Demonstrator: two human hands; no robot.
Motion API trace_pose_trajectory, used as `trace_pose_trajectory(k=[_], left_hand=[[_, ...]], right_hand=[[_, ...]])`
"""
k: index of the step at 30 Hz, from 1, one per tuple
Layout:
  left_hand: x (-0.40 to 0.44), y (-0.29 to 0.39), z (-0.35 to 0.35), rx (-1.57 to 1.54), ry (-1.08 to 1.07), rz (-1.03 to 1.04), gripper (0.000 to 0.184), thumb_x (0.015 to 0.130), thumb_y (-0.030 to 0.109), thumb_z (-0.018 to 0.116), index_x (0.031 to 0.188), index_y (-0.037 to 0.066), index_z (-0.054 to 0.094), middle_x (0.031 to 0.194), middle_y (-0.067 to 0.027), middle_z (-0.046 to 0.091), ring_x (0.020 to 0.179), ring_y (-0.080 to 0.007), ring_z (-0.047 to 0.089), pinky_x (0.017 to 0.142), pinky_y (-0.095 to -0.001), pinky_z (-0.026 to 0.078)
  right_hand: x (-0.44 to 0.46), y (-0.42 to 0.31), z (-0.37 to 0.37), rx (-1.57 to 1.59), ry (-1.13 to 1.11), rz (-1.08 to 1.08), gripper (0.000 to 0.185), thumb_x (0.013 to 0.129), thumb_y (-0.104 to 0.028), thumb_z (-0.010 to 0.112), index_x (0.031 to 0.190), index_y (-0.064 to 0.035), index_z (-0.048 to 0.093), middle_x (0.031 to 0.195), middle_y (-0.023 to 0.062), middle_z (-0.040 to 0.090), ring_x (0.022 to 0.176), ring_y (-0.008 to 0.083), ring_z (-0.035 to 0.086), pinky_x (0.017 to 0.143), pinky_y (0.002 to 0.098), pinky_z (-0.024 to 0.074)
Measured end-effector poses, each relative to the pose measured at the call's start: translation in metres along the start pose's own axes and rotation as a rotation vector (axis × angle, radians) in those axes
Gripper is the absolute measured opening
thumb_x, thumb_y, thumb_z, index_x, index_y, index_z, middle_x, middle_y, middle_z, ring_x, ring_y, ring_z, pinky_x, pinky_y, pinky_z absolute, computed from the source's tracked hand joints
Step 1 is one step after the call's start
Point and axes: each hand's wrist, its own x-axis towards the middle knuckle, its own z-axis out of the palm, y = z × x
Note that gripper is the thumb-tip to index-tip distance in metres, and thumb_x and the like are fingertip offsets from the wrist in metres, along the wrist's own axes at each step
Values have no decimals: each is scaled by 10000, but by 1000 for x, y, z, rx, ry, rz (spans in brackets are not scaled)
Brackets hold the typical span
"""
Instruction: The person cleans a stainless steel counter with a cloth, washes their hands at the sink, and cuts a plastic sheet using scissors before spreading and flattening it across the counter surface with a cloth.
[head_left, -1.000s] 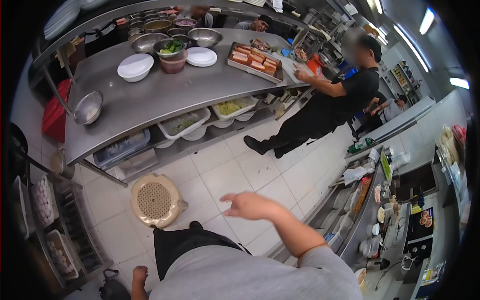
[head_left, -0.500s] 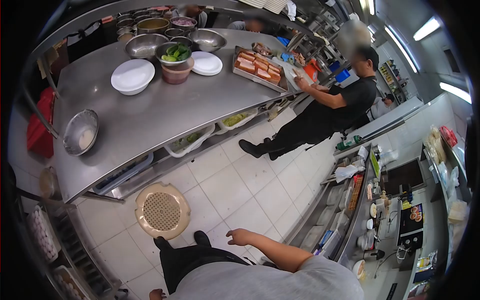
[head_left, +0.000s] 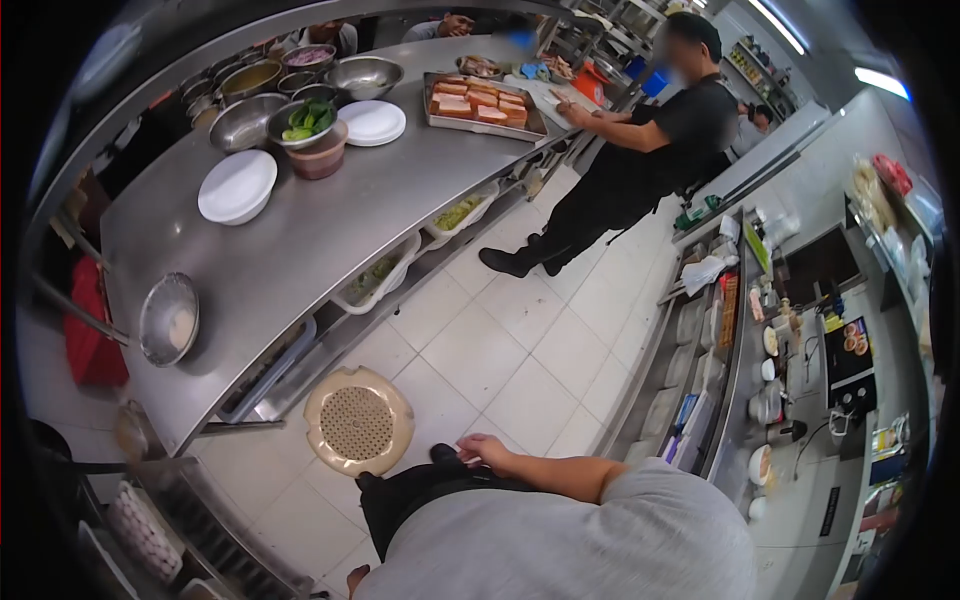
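Note:
My right hand (head_left: 484, 452) hangs in front of my dark trousers, its fingers loosely bent and apart, with nothing in them. Just left of it is one of my dark shoes. Only a small part of my left hand (head_left: 357, 577) shows at the bottom edge beside my grey shirt; its fingers are mostly hidden. A beige plastic stool (head_left: 358, 422) with a perforated top stands on the tiled floor near my feet. Neither hand touches it.
A steel table (head_left: 250, 275) bears bowls, white plates (head_left: 237, 187) and a tray of meat pieces (head_left: 480, 104). A person in black (head_left: 640, 150) works at its far end. Egg trays (head_left: 145, 530) are at lower left, a counter (head_left: 735, 385) at right.
My right hand has drawn in closer to my body, its fingers less stretched. The view has turned, so the stool sits further right. Less of my left hand shows than a second ago.

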Motion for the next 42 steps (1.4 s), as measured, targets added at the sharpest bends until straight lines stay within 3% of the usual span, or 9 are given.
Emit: trace_pose_trajectory(k=[5,11,14,17,18,20,23,36,42], left_hand=[[-4,24,15,215,55,127,239,757,250,623,840,34,561,833,-127,649,737,-278,636,608,-393,520],[6,42,51,1132,253,652,220,677,241,688,681,58,567,757,-113,658,716,-291,640,610,-405,515],[3,44,76,1058,197,727,181,736,219,652,750,52,584,745,-110,653,676,-287,642,563,-429,505],[3,44,113,-231,68,92,185,813,216,591,884,45,587,764,-105,638,653,-269,636,508,-424,487],[0,50,118,-190,72,92,202,831,221,569,929,44,575,783,-105,632,655,-261,633,501,-413,483],[-42,77,129,-102,79,89,243,867,230,525,1019,43,551,822,-105,622,659,-247,628,487,-393,477],[-132,149,164,-103,304,58,237,809,209,584,788,-24,622,625,-23,511,529,-92,466,482,-300,388],[-44,-50,157,-267,26,-105,415,900,281,539,1237,41,513,1090,-179,597,903,-273,618,693,-480,524],[-40,-20,149,47,142,17,257,845,204,549,930,-33,599,727,-73,578,606,-136,555,538,-319,444]], right_hand=[[-39,15,-48,271,-38,81,330,902,-247,506,1127,-14,569,926,126,651,860,194,621,814,295,493],[-52,34,-137,427,-126,202,233,897,-223,525,1016,-35,595,858,98,666,749,196,645,733,300,529],[-50,40,-194,-408,79,130,275,845,-290,592,977,-50,621,851,98,671,760,184,652,704,295,526],[-24,84,-273,-1112,163,-137,287,776,-304,632,933,-65,655,777,68,651,668,150,622,576,286,506],[-24,89,-290,-1288,180,-256,282,770,-295,631,930,-65,660,756,61,644,643,144,612,550,284,500],[-40,84,-305,-963,227,9,283,767,-289,624,937,-67,666,757,64,650,626,153,613,545,295,498],[-47,88,-323,-888,241,150,304,760,-296,625,946,-60,670,763,70,659,622,164,621,570,311,505],[-52,84,-264,-1235,75,-182,365,760,-334,615,1012,-72,654,835,111,678,687,191,651,691,326,516],[-56,84,-259,-1219,90,-146,356,763,-315,626,1031,-82,648,833,103,679,690,191,652,702,326,513]])
